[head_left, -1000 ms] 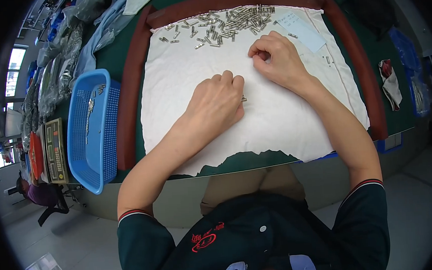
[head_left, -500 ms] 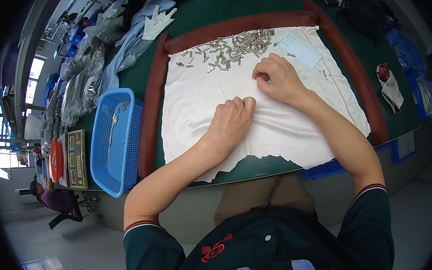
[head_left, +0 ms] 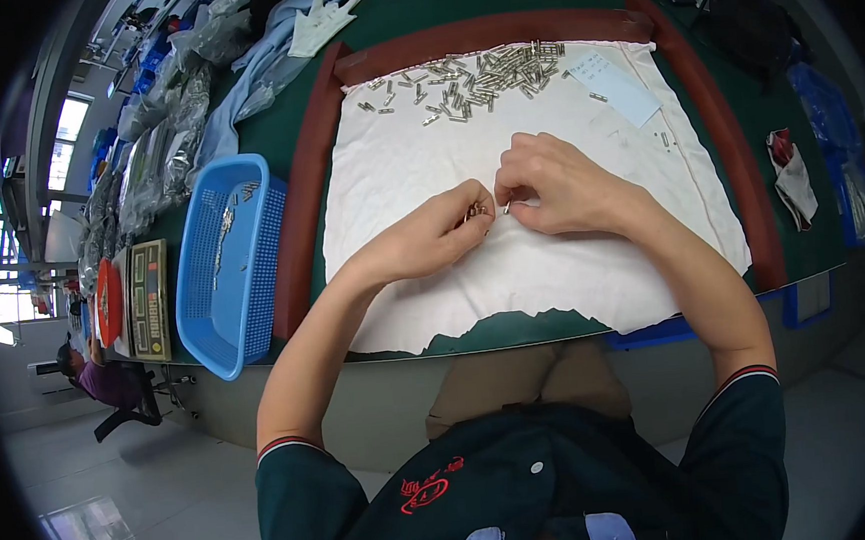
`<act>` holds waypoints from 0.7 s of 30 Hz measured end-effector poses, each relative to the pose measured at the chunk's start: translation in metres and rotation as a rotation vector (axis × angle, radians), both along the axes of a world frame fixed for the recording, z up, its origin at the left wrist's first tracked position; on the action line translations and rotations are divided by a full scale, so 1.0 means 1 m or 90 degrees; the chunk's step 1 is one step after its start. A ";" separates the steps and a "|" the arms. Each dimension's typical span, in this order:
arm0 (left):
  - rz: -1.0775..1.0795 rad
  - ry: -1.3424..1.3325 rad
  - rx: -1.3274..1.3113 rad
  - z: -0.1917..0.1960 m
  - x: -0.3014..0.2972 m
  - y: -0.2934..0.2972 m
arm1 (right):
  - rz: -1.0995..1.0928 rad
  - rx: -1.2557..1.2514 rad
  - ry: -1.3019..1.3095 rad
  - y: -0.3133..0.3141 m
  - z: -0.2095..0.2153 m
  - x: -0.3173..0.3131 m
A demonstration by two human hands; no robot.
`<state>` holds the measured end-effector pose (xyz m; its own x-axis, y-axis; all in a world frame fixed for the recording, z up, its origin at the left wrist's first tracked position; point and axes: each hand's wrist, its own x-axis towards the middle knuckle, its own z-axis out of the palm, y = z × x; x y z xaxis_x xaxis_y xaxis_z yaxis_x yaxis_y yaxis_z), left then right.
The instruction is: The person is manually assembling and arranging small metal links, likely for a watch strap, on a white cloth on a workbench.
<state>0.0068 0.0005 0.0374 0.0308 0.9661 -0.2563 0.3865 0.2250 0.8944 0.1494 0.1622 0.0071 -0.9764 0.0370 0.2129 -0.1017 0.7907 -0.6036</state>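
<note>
Small metal pins [head_left: 475, 210] sat pinched between the fingertips of the left hand [head_left: 430, 238] and right hand [head_left: 552, 183], which met over the middle of a white cloth [head_left: 425, 165]. Each looked light, stiff and slippery, best gripped by its sides. More shiny pins [head_left: 479, 74] lay scattered along the cloth's far edge, beside a blue plastic basket [head_left: 227, 264].

Small metal part [head_left: 476, 210] mostly hidden between pinching fingers [head_left: 481, 198]
</note>
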 end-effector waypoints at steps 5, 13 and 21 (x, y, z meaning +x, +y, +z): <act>0.196 -0.849 -0.117 -0.018 -0.012 -0.018 | 0.013 0.073 -0.055 -0.005 0.008 -0.003; 0.338 -0.887 -0.231 -0.022 0.004 -0.019 | -0.013 -0.128 0.112 -0.011 0.013 -0.005; 0.394 -0.679 -0.008 0.026 -0.027 -0.078 | -0.060 0.052 0.138 -0.024 -0.007 -0.006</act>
<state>-0.0200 -0.0776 0.0630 -0.2312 0.8900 -0.3930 -0.7102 0.1217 0.6934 0.1430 0.1384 0.0000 -0.9007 0.1000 0.4228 -0.1449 0.8483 -0.5092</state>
